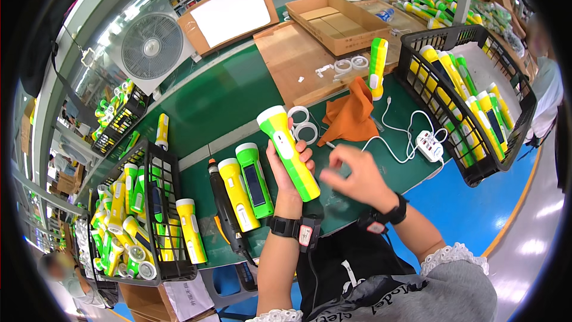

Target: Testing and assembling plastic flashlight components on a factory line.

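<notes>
One torch (288, 151) stands tilted in the left hand (290, 170), fingers wrapped around it; the right hand (356, 177), blurred and half-curled, hovers just beside, above the green tabletop (226, 98).

Left hand (290, 170) raised, fingers curled in a grip, right hand (356, 177) beside it, blurred

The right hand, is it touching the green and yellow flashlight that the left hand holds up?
Apart. In the head view the right hand hangs beside the flashlight, with green table showing between them; only the left hand wraps it.
</notes>
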### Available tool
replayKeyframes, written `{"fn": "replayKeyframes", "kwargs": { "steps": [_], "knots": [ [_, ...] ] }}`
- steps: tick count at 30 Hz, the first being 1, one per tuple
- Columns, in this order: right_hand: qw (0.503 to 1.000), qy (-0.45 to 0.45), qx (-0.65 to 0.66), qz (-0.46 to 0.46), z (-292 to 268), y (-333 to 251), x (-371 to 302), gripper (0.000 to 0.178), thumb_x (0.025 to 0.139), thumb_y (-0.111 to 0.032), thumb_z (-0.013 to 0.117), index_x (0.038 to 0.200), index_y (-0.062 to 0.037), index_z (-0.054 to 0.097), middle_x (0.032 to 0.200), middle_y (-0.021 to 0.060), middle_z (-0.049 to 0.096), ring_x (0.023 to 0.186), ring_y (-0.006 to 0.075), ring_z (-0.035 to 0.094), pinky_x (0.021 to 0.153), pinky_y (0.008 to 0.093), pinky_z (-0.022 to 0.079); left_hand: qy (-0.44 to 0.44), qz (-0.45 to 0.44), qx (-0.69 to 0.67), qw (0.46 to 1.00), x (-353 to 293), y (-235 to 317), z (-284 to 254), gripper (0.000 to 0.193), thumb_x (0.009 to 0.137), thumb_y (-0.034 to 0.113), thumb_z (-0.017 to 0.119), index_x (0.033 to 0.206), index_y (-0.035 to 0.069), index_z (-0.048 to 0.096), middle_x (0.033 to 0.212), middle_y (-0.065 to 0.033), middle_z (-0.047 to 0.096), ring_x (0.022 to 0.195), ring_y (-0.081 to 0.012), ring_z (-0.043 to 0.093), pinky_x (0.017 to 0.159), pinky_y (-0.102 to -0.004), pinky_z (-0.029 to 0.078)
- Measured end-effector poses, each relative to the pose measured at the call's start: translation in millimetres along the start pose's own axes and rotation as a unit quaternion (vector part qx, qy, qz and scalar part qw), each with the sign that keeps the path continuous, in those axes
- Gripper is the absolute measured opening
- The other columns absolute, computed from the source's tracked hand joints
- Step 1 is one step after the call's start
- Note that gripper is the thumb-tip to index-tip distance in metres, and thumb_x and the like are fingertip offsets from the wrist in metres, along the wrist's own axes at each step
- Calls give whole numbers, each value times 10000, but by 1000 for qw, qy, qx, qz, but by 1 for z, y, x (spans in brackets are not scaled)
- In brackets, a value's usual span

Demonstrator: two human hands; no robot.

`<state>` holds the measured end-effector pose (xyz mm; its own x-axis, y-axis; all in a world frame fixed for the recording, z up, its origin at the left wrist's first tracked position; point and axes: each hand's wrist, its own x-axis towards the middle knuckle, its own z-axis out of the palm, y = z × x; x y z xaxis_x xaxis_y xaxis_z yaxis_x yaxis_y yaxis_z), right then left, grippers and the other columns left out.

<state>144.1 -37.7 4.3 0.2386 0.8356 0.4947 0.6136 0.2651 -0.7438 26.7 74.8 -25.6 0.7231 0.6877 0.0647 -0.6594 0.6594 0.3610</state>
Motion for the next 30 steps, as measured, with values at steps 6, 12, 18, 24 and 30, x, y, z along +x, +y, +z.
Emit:
{"fn": "replayKeyframes", "kwargs": {
  "steps": [6,12,18,24,30],
  "knots": [
    [989,69,-81,-98,32,-7,-20,376,550,-271,753,600,-67,442,507,38,397,410,165,410,400,279,329,7,17,1,1000,-2,-14,10,504,860,503,363,1302,266,321,766,-5,456,615,-94,463,503,-233,444],
    [985,118,-73,-98,37,-3,-21,372,579,-296,738,626,-55,460,540,66,481,429,200,476,399,296,377,-109,-4,-2,994,-10,-26,-1,610,856,288,510,1359,299,165,843,-17,403,696,-112,440,645,-279,458],
    [977,132,-100,-137,42,8,-25,410,575,-281,752,561,-59,407,478,62,438,384,208,441,383,298,358,-111,16,83,990,-13,-25,5,633,866,242,502,1372,300,126,818,10,379,669,-85,399,643,-248,431],
    [975,140,-99,-141,46,9,-27,454,575,-309,769,537,-62,391,463,62,411,372,207,432,372,302,346,-143,-44,-30,988,-9,-24,-1,675,840,243,540,1370,283,124,828,-11,388,669,-98,431,629,-258,451],
    [976,142,-101,-131,45,5,-28,460,572,-321,772,534,-65,392,460,57,396,370,207,424,373,298,342,-154,-23,-26,987,-10,-26,2,662,842,255,521,1373,281,126,825,-7,382,675,-96,419,626,-260,450]
  ]
}}
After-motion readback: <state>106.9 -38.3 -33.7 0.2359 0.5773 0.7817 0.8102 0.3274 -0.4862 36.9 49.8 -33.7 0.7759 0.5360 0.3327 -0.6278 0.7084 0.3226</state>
